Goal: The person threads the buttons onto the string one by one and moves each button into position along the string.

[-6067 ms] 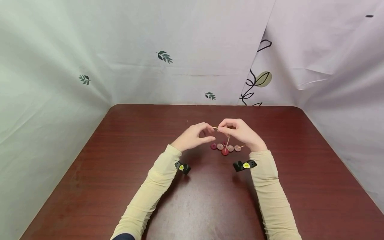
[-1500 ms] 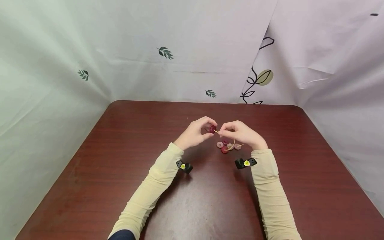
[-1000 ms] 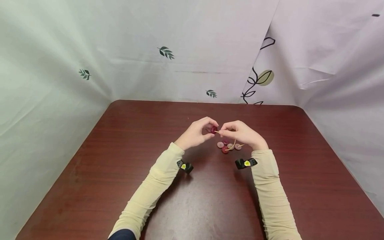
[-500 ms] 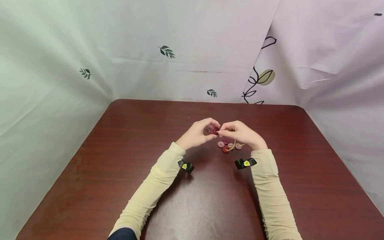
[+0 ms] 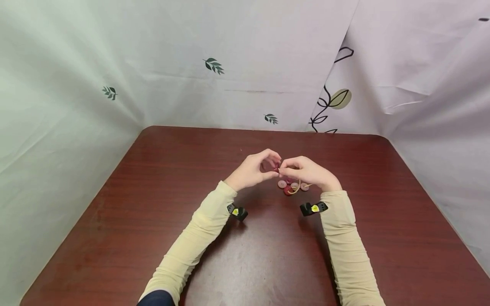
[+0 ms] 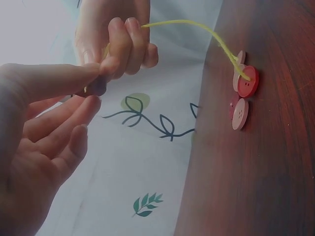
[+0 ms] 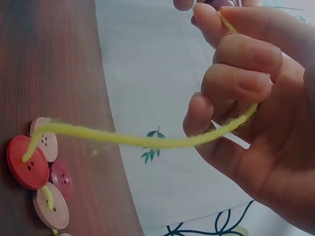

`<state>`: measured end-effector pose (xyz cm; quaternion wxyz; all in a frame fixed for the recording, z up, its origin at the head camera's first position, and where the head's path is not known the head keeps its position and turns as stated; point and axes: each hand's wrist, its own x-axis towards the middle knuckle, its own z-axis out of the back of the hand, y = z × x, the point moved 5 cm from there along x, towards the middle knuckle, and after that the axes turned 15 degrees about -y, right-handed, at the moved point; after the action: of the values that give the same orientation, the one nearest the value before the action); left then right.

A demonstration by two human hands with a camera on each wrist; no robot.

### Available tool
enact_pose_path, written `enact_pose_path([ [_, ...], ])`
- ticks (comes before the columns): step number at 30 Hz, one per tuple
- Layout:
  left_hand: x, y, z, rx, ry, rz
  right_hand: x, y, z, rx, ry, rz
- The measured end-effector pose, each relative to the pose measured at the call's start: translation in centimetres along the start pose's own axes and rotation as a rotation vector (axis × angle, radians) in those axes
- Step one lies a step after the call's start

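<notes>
My left hand [image 5: 250,172] pinches a dark red button [image 6: 99,86] between thumb and fingers, above the table. Fingertips of my right hand [image 5: 310,173] meet it from the other side, pinching yellow yarn [image 7: 162,142] close to the button's face. How far the yarn passes through that button is hidden by the fingers. From the right palm the yarn hangs in a curve down to a bright red button [image 7: 18,169] on the table. It also threads a pale pink button [image 7: 55,211] there. An unthreaded pale pink button [image 6: 240,115] and a small magenta button [image 7: 64,181] lie beside them.
The buttons lie on a dark reddish-brown table [image 5: 214,255], just below and in front of the hands. Another pale pink button [image 5: 304,187] with a yarn tail sits at the cluster's right end. White printed cloth [image 5: 245,63] hangs behind and along the sides.
The dark red button, earlier on the table at the cluster's left, is now in my left hand. Over the last second that hand shifts right until both hands' fingertips meet at the button.
</notes>
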<state>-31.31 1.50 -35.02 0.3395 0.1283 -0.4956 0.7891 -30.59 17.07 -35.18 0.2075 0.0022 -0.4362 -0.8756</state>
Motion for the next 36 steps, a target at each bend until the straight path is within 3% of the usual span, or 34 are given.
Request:
enact_pose_path([
  [11,0.02,-0.48,0.26,0.042,-0.058,-0.07,-0.34,-0.18,-0.1,0.098,0.015,-0.046],
  [18,0.07,-0.25,-0.04,0.043,-0.069,-0.061,-0.09,-0.19,0.03,0.073,-0.014,-0.114],
  [28,-0.02,0.34,-0.21,0.037,-0.046,0.009,0.0,-0.12,0.27,0.056,-0.034,-0.097],
  [36,0.12,0.12,-0.09,0.024,-0.044,-0.007,0.02,-0.03,0.49,0.054,-0.033,-0.117],
])
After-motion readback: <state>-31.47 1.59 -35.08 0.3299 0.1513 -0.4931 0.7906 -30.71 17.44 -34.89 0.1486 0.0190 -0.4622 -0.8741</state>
